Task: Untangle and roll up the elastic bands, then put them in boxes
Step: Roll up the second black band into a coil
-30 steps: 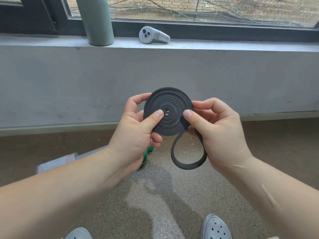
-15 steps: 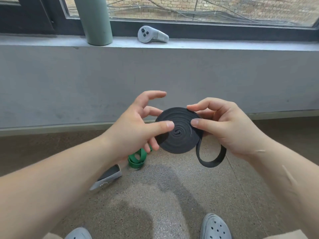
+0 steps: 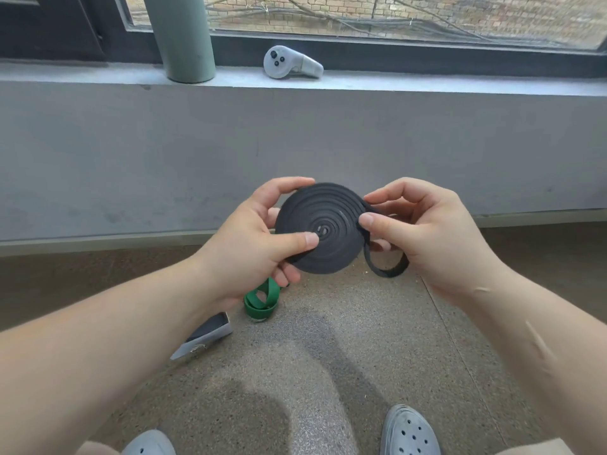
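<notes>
A black elastic band (image 3: 328, 224) is wound into a flat spiral disc held up in front of me. My left hand (image 3: 259, 244) grips the disc, thumb pressed near its centre and fingers behind its left rim. My right hand (image 3: 423, 231) pinches the disc's right edge with thumb and forefinger. A short loose loop of the black band (image 3: 387, 269) hangs under my right hand. A green elastic band (image 3: 261, 300) lies loosely coiled on the floor below my left hand. Beside it a grey open box (image 3: 207, 334) sits on the floor, half hidden by my left forearm.
A low grey wall (image 3: 295, 142) rises ahead with a window ledge on top. On the ledge stand a green cylinder (image 3: 180, 37) and a white hand controller (image 3: 290, 64). My two grey clogs (image 3: 409, 431) show at the bottom, on the speckled floor (image 3: 328, 356).
The loose loop has grown shorter as more band is wound onto the disc. My left fingers, spread half a second ago, have closed round the disc again. The disc dipped, then came back up.
</notes>
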Tool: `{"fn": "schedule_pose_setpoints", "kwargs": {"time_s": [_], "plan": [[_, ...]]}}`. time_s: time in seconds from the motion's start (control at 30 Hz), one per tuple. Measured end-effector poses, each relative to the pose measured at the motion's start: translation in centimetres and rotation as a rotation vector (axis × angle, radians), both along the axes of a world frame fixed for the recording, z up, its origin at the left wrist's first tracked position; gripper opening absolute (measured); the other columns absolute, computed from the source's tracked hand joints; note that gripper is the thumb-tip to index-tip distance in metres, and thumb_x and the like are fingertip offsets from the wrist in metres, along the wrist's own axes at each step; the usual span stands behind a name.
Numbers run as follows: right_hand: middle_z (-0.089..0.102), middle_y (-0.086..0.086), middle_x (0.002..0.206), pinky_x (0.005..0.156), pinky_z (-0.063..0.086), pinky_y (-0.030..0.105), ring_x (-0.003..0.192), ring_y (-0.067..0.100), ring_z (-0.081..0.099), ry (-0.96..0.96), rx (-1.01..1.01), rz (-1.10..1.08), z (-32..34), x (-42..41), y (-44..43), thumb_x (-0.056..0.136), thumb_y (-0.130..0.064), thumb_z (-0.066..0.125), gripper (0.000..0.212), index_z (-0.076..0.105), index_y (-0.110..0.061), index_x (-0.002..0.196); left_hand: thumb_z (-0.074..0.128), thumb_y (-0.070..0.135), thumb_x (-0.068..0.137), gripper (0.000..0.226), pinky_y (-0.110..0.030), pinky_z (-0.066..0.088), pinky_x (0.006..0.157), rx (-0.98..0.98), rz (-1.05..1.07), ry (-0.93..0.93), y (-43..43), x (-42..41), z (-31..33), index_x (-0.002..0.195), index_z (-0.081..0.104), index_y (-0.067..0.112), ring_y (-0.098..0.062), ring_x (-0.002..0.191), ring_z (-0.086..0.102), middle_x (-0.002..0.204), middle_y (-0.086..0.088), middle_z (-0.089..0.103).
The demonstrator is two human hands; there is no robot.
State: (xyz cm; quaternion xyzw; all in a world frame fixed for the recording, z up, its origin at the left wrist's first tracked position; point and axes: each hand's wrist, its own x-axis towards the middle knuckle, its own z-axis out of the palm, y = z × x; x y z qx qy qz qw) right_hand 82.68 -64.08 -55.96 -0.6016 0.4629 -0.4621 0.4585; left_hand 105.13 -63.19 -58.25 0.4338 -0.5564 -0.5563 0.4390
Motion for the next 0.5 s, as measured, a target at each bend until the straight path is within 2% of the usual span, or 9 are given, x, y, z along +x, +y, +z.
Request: {"fn": "schedule_pose_setpoints", "kwargs": {"time_s": [0.1,0.23,0.33,0.43,0.5], "plan": [[0.078,0.009,0.089,0.07,0.06,0.034,0.078,0.021,0.073,0.004,-0.019,-0.014,-0.1,0.0,0.1,0.085,0.001,0.075,0.019,0.071,-0.012,0.098,0.069,-0.001,0.089,0.058,-0.027,0.047,0.041,0.013,0.073,0.096,-0.4,0.2,0.1,0.128,0.056,0.04,-0.026,0.044,0.058,0.094,-0.007,0.073],[0.078,0.007,0.09,0.068,0.055,0.023,0.08,0.018,0.073,-0.023,-0.032,-0.008,0.1,0.3,0.3,0.084,0.003,0.075,0.023,0.071,-0.012,0.102,0.068,0.002,0.089,0.057,-0.026,0.048,0.04,0.017,0.116,0.153,-0.4,0.2,0.1,0.13,0.054,0.04,-0.026,0.045,0.058,0.094,-0.008,0.073],[0.078,0.007,0.095,0.067,0.054,0.023,0.08,0.016,0.071,-0.069,-0.024,-0.007,0.2,0.6,0.5,0.085,0.002,0.074,0.025,0.073,-0.013,0.105,0.068,0.004,0.09,0.055,-0.026,0.05,0.04,0.037,0.139,0.201,-0.2,-0.2,0.2,0.129,0.054,0.041,-0.026,0.046,0.059,0.095,-0.006,0.074],[0.076,0.009,0.103,0.064,0.052,0.028,0.084,0.019,0.069,-0.089,-0.001,-0.025,0.2,0.9,0.6,0.087,-0.004,0.073,0.025,0.073,-0.017,0.109,0.068,0.006,0.091,0.054,-0.025,0.051,0.041,0.063,0.155,0.246,0.1,-0.6,0.1,0.129,0.052,0.041,-0.024,0.046,0.059,0.098,-0.008,0.074],[0.076,0.012,0.104,0.066,0.057,0.035,0.088,0.029,0.071,-0.139,0.012,-0.042,0.0,1.1,0.8,0.088,-0.005,0.072,0.024,0.072,-0.016,0.109,0.068,0.007,0.091,0.055,-0.025,0.052,0.042,0.083,0.162,0.279,0.4,-1.0,0.2,0.131,0.05,0.04,-0.025,0.048,0.06,0.1,-0.01,0.073]]}}
